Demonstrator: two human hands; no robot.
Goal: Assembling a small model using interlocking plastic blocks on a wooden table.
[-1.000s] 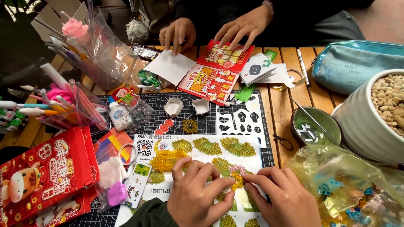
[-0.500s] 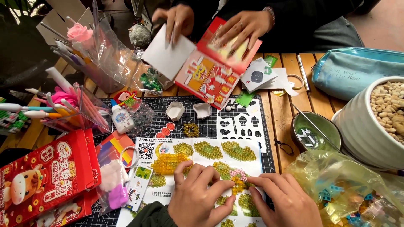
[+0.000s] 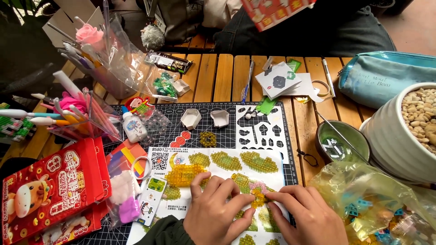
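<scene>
Head view shows our left hand point(image 3: 217, 213) and right hand point(image 3: 303, 217) meeting low in the frame, fingertips drawn narrow and pinched together on a small yellow bead piece point(image 3: 258, 198) with a pink cluster point(image 3: 257, 186) at its far end. The piece sits exactly between the two hands, touching both, so neither hand is clearly nearer; the left index and thumb close on it from the left, the right fingertips from the right. Its long axis seems to run away from us, pink end pointing toward the far side of the table, though it is too small to be sure. Under the hands lies the instruction sheet point(image 3: 236, 159) printed with yellow-green shapes, and just beyond the left fingertips a larger yellow bead block point(image 3: 184, 174) rests on that sheet, its long axis across us, left to right. Farther out, past the sheet, we see the dark cutting mat point(image 3: 177, 131) with two small white trays point(image 3: 205, 118). Well to the left of the left hand is a red box point(image 3: 50, 190); near the right hand, to its right, a clear bag of bricks point(image 3: 377, 204), and beyond it a green bowl point(image 3: 343, 140). Across the table another person holds up a red booklet point(image 3: 277, 11).
</scene>
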